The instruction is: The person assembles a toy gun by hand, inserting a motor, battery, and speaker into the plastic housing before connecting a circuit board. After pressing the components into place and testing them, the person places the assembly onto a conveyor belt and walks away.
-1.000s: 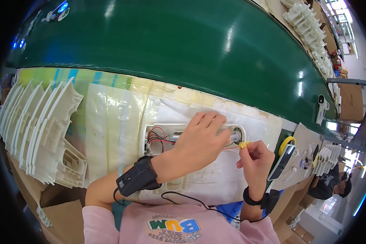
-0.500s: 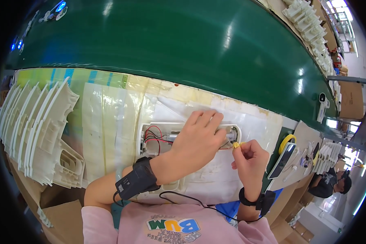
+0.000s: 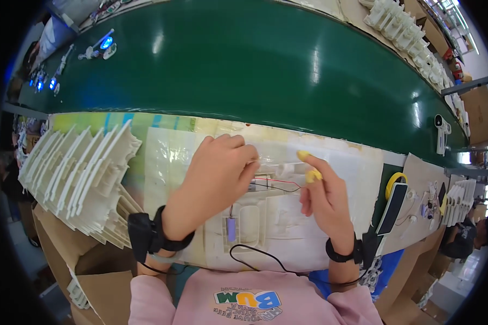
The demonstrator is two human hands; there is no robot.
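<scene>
My left hand [image 3: 222,173] is over the white plastic part, its fingers bent together; whatever they pinch is hidden. My right hand [image 3: 326,203] is to the right, thumb and index finger apart, both tipped with yellow finger covers [image 3: 313,175]. Between the hands run thin red and black wires [image 3: 279,181], reaching the edge of my right fingers; a grip on them does not show. Below my left hand, a purple cylindrical battery [image 3: 231,229] sits in a compartment of the white plastic housing [image 3: 250,219]. My left hand covers part of the housing.
White curved plastic panels [image 3: 87,179] stand in a row at the left. Beyond the worktop lies a green surface [image 3: 228,70] with small blue-lit parts [image 3: 107,43]. A phone-like device [image 3: 391,208] and yellow tape roll [image 3: 397,181] are at right. A black cable [image 3: 260,260] crosses the near edge.
My hands have moved apart, and my right thumb and index finger have spread from a pinch. The purple battery and its compartment now show below my left hand. The whole view has shifted.
</scene>
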